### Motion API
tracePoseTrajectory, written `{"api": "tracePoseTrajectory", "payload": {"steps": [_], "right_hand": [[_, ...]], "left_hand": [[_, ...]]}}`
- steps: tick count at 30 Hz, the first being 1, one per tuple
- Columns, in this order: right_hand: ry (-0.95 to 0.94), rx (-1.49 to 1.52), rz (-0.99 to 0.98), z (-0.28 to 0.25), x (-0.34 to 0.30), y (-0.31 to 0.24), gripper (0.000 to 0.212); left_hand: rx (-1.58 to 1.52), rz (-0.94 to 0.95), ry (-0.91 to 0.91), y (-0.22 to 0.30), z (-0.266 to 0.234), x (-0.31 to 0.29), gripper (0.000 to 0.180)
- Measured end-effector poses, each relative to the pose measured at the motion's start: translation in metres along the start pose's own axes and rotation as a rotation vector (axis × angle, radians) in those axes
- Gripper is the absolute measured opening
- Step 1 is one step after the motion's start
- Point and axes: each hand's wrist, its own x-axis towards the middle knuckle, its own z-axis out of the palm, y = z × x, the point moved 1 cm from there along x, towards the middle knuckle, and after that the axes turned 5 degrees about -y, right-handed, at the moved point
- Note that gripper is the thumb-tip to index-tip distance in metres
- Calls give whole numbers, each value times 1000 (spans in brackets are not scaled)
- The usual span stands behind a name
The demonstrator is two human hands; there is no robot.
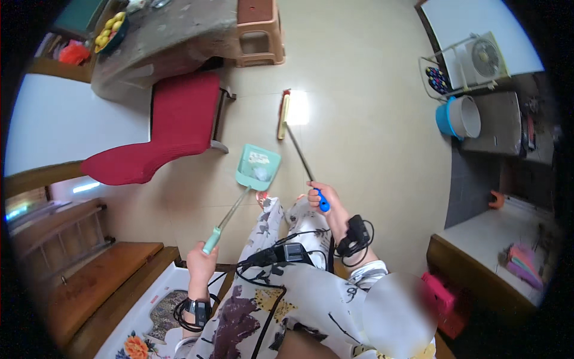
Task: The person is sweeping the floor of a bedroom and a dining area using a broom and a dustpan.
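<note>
My left hand point(202, 261) is closed round the pale green grip of a long-handled dustpan point(272, 160). The pan is mint green and lies on the floor ahead of my feet, with some whitish litter point(260, 173) in it. In my right hand point(327, 202) is the blue grip of a broom point(283, 113). Its dark pole runs forward to a narrow head with a red and yellowish edge, which rests on the tiles beyond the pan, slightly to its right. Broom head and dustpan are apart.
A red-covered chair point(185, 119) stands left of the dustpan, beside a covered table point(173, 36). Beyond are a plastic stool point(258, 36) and pale floor tiles point(359, 107). On the right are a bucket point(463, 118), a fan point(483, 57) and a low cabinet point(478, 263).
</note>
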Motion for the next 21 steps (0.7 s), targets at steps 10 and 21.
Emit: {"api": "tracePoseTrajectory", "payload": {"steps": [10,21], "right_hand": [[-338,61,308,56,160,-50,16],[76,158,40,-35,4,-172,16]], "left_hand": [[-4,-63,-13,55,-2,3,25],[-47,-77,32,117,12,25,23]]}}
